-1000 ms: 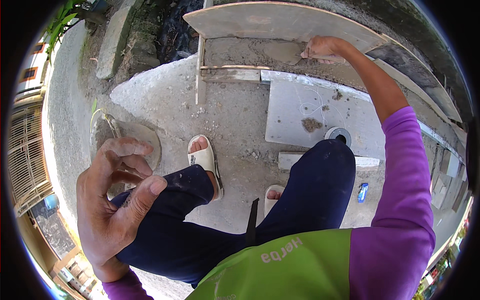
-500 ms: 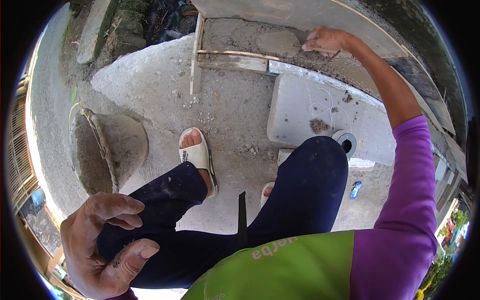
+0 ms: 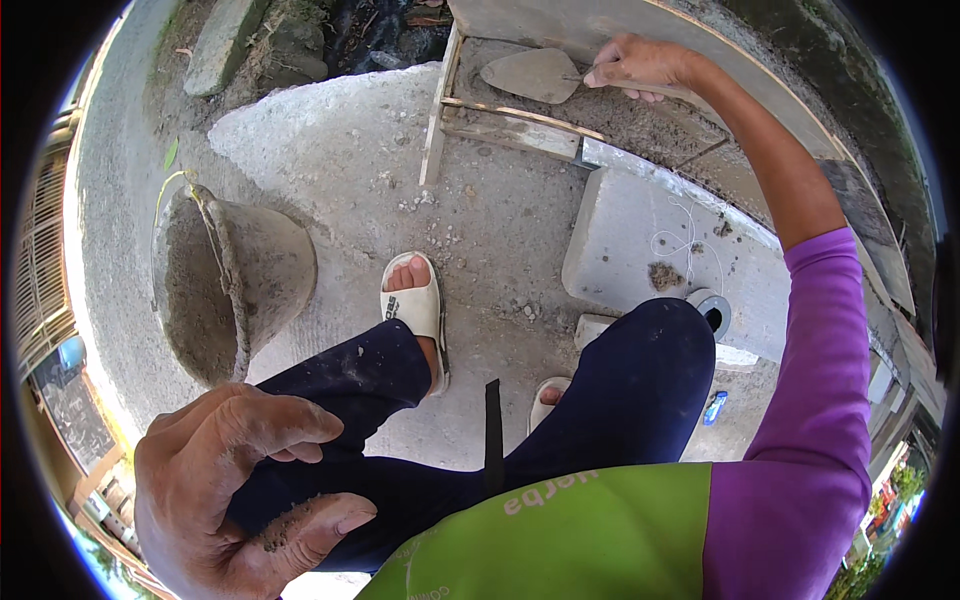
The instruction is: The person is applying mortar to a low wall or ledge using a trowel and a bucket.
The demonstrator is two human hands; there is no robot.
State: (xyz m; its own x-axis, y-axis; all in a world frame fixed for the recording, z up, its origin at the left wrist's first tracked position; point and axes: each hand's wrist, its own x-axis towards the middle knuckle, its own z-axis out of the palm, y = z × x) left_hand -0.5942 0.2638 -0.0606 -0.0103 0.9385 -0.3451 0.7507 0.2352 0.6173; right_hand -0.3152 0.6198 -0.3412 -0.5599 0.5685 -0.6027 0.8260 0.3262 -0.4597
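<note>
My right hand (image 3: pixel 640 68) is closed around the handle of a pointed trowel (image 3: pixel 530 77). The trowel's grey blade points left, over the left end of a strip of wet grey mortar (image 3: pixel 690 128). A wooden formwork board (image 3: pixel 442 115) closes off that end, and a taller board (image 3: pixel 540 22) runs along the far side. At the lower left, above my left thigh, my left hand (image 3: pixel 240 480) holds nothing. Its fingers are curled but stand apart from the thumb, and grit clings to the thumb.
A mortar-crusted bucket (image 3: pixel 270 255) lies tipped on the concrete at left. On the right, a pale slab (image 3: pixel 625 235) carries thin white string (image 3: pixel 680 240) and a grey pipe-like ring (image 3: pixel 710 308). A small blue packet (image 3: pixel 714 408) lies nearby. My sandalled feet stand between.
My right hand has drawn the trowel leftward along the mortar toward the end board, and its blade shows more fully. The whole view has shifted slightly. My left hand stays empty.
</note>
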